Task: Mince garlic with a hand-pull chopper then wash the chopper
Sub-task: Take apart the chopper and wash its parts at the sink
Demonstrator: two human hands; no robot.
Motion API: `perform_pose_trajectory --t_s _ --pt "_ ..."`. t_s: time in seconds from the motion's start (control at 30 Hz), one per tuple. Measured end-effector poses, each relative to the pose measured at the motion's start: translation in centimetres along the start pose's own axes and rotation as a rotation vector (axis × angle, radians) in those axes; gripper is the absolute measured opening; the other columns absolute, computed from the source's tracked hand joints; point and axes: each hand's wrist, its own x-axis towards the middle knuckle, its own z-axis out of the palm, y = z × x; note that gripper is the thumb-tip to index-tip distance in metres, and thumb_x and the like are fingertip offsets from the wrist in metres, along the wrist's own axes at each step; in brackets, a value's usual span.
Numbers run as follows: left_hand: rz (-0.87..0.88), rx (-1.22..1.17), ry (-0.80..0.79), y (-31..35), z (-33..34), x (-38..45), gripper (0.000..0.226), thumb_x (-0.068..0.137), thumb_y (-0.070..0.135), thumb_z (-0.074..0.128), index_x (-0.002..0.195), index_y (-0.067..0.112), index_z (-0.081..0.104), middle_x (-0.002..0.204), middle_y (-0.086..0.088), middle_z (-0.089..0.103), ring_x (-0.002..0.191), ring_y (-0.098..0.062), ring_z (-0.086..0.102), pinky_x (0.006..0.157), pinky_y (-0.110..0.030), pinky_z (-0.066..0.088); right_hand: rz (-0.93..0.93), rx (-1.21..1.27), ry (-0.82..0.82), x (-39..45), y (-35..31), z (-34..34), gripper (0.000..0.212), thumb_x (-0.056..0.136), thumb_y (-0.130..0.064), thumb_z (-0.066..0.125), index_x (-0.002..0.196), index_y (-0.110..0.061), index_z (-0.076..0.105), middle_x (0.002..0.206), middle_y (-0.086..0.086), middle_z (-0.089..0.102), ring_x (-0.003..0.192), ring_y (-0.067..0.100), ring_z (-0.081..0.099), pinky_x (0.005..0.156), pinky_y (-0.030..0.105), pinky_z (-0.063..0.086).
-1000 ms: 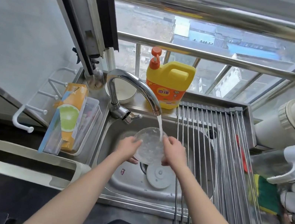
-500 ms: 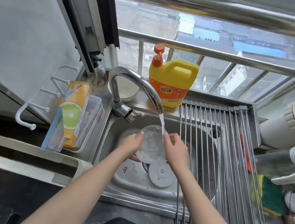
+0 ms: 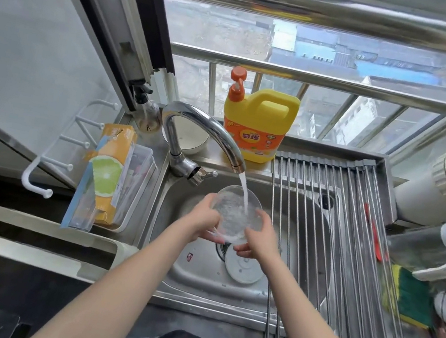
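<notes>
Both hands grip the clear chopper bowl (image 3: 233, 212) over the steel sink (image 3: 225, 290), the left hand (image 3: 205, 220) curled on its left rim and the right hand (image 3: 256, 235) on its right, while water from the faucet (image 3: 207, 131) pours in (the white chopper lid (image 3: 245, 267) lies below, near the drain).

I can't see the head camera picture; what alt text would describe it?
Two bare hands, left hand and right hand, hold a clear bowl under water running from a tap over a steel sink. A round white lid lies in the sink below, a yellow soap jug stands behind, and a drying rack covers the sink's right side.
</notes>
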Motion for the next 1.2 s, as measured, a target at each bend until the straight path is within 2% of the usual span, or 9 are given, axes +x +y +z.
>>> perform_pose_trajectory --t_s 0.2,0.3,0.37,0.47,0.67,0.83,1.03,1.13,1.2 --pt "0.118 -0.009 -0.024 -0.4 -1.3 0.8 0.048 0.089 -0.004 0.052 0.123 0.030 0.053 0.120 0.000 0.056 0.095 -0.018 0.060 0.052 -0.037 0.057 -0.263 -0.205 0.099 1.3 -2.0 -0.3 0.038 0.092 -0.012 0.047 0.124 -0.028 0.058 0.114 -0.005 0.062 0.097 0.012 0.056 0.074 0.027 0.049" --pt "-0.023 -0.141 0.013 -0.7 -1.8 1.1 0.034 0.093 0.019 0.059 0.126 0.019 0.049 0.105 0.000 0.060 0.083 -0.021 0.064 0.067 -0.037 0.056 -0.226 -0.134 0.172 1.2 -3.1 0.4 0.046 0.093 -0.005 0.035 0.130 -0.027 0.052 0.117 -0.004 0.058 0.094 0.020 0.059 0.061 0.027 0.051" --pt "-0.157 -0.106 -0.068 -0.5 -1.5 0.8 0.036 0.094 0.028 0.059 0.126 0.015 0.048 0.105 -0.005 0.056 0.081 -0.026 0.067 0.072 -0.038 0.056 -0.030 0.047 0.150 1.1 -3.3 1.1 0.052 0.092 0.001 0.029 0.130 -0.027 0.049 0.120 -0.001 0.048 0.092 0.031 0.062 0.049 0.030 0.054" --pt "-0.175 -0.161 -0.044 -0.4 -0.8 1.0 0.040 0.090 0.021 0.063 0.126 0.015 0.045 0.124 -0.005 0.050 0.095 -0.027 0.063 0.074 -0.040 0.054 0.247 0.395 0.003 0.6 -3.0 2.5 0.050 0.093 0.005 0.023 0.128 -0.024 0.043 0.130 0.007 0.046 0.084 0.043 0.065 0.061 0.046 0.059" --pt "-0.050 -0.205 0.092 -0.6 -1.2 2.0 0.045 0.089 0.020 0.060 0.132 0.022 0.048 0.131 -0.003 0.055 0.118 -0.026 0.052 0.095 -0.043 0.037 0.268 0.981 -0.130 0.1 -1.9 2.4 0.060 0.093 0.014 0.027 0.139 -0.025 0.031 0.136 0.020 0.040 0.111 0.046 0.054 0.081 0.053 0.052" --pt "-0.121 -0.142 0.119 -1.8 -1.7 2.4 0.043 0.092 0.016 0.056 0.133 0.022 0.046 0.132 -0.005 0.052 0.108 -0.028 0.054 0.091 -0.037 0.043 0.086 0.304 -0.021 -0.5 -1.1 2.1 0.060 0.088 0.012 0.033 0.131 -0.029 0.036 0.126 0.003 0.043 0.094 0.027 0.060 0.068 0.045 0.059" --pt "-0.171 -0.111 0.048 -2.7 -1.1 1.8 0.048 0.093 0.025 0.057 0.138 0.018 0.041 0.131 -0.007 0.048 0.111 -0.029 0.054 0.085 -0.037 0.046 0.440 0.693 -0.077 0.0 -1.7 1.3 0.035 0.099 0.003 0.030 0.129 -0.012 0.039 0.127 0.026 0.048 0.115 0.050 0.052 0.066 0.053 0.056" --pt "-0.119 -0.127 0.028 -2.1 -0.6 1.8 0.040 0.090 0.017 0.057 0.128 0.020 0.047 0.128 -0.004 0.054 0.103 -0.025 0.059 0.080 -0.039 0.054 0.486 0.724 -0.152 -0.3 0.0 2.0 0.043 0.099 0.006 0.024 0.142 -0.002 0.027 0.125 0.038 0.048 0.090 0.047 0.064 0.049 0.043 0.057" --pt "-0.052 -0.099 0.076 -1.9 -0.5 1.8 0.037 0.087 0.001 0.047 0.118 0.022 0.048 0.115 -0.002 0.056 0.098 -0.023 0.058 0.073 -0.038 0.057 0.475 0.620 -0.196 -0.5 0.3 2.7 0.043 0.096 0.010 0.025 0.138 0.001 0.026 0.109 0.035 0.057 0.070 0.038 0.068 0.053 0.038 0.059"
